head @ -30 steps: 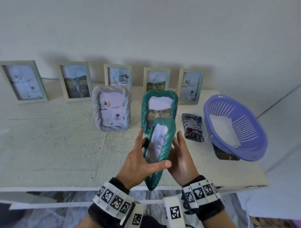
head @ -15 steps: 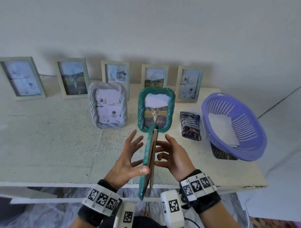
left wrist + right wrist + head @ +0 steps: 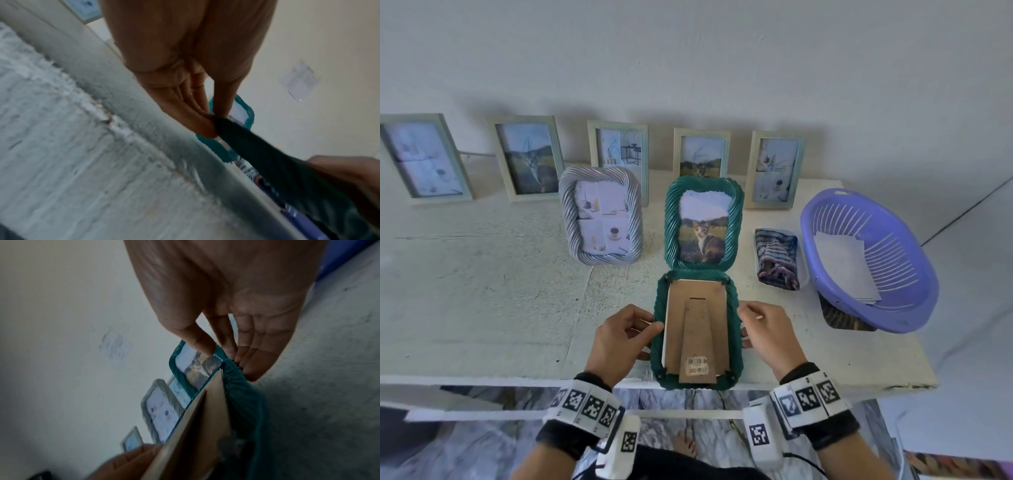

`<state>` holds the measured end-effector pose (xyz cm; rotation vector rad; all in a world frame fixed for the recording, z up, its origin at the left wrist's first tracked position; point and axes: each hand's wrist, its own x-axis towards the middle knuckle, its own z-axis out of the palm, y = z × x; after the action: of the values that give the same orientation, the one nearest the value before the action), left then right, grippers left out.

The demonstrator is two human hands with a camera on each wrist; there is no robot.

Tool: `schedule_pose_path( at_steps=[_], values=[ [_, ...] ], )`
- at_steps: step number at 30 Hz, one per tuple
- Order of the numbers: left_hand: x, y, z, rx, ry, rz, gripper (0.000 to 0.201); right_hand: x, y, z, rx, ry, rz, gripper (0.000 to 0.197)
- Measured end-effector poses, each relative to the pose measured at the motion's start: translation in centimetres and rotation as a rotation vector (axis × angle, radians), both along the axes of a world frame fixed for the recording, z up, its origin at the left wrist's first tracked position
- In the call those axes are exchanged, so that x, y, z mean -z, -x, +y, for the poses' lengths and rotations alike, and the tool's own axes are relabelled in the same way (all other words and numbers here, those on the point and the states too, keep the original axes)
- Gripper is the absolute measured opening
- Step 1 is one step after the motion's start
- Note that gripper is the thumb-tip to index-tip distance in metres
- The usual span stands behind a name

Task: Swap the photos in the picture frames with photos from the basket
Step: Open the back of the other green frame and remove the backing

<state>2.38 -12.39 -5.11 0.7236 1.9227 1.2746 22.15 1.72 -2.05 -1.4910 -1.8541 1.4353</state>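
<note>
I hold a green rope-edged picture frame (image 3: pixel 697 330) between both hands, its brown cardboard back and folded stand turned up toward me. My left hand (image 3: pixel 625 337) grips its left edge (image 3: pixel 236 129), thumb on top. My right hand (image 3: pixel 767 332) pinches the right edge (image 3: pixel 232 368). The photo inside is hidden. A second green frame (image 3: pixel 703 224) with a cat photo stands just behind it. The purple basket (image 3: pixel 893 308) at the right holds white photo sheets (image 3: pixel 846 263).
A silver rope frame (image 3: pixel 601 216) stands left of the cat frame. Several pale frames, such as one (image 3: pixel 527 157), lean on the wall at the back. A striped cloth bundle (image 3: pixel 777 258) lies beside the basket. The table's front edge (image 3: pixel 482 380) runs under my wrists.
The held frame has turned over: first its photo side faced me, then it stood edge-on, and now its cardboard back faces up with a hand on each side.
</note>
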Motion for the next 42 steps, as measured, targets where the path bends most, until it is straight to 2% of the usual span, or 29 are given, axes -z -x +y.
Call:
schedule_pose_path(
  at_steps=[2, 5, 10, 14, 17, 21, 34, 39, 42],
  values=[
    [0.4, -0.1, 0.1, 0.009, 0.054, 0.091, 0.011, 0.9, -0.1, -0.3, -0.052, -0.148, -0.087, 0.024],
    [0.6, -0.3, 0.2, 0.020, 0.075, 0.133, 0.010, 1.5, -0.2, -0.4, -0.117, -0.306, -0.174, 0.028],
    [0.5, -0.3, 0.3, 0.056, 0.097, 0.149, 0.013, 1.8, 0.3, 0.1, -0.221, -0.463, -0.296, 0.031],
    [0.6, -0.5, 0.4, 0.080, 0.119, 0.183, 0.013, 1.1, 0.8, 0.4, -0.406, -0.598, -0.470, 0.039],
    [0.6, -0.6, 0.4, 0.063, 0.119, 0.198, 0.014, 1.0, 1.3, 0.7, -0.508, -0.632, -0.599, 0.043],
    [0.6, -0.6, 0.4, 0.057, 0.121, 0.201, 0.015, 1.1, 1.3, 1.1, -0.583, -0.660, -0.673, 0.044],
    [0.7, -1.0, 0.4, 0.066, 0.119, 0.213, 0.015, 0.9, -1.0, 2.4, -0.721, -0.665, -0.702, 0.041],
    [0.4, -1.0, 0.5, 0.077, 0.137, 0.209, 0.014, 0.4, -1.9, 1.4, -0.693, -0.551, -0.530, 0.046],
    [-0.1, -0.5, 0.7, 0.133, 0.181, 0.211, 0.011, 0.0, -2.0, 0.2, -0.730, -0.472, -0.490, 0.057]
  ],
)
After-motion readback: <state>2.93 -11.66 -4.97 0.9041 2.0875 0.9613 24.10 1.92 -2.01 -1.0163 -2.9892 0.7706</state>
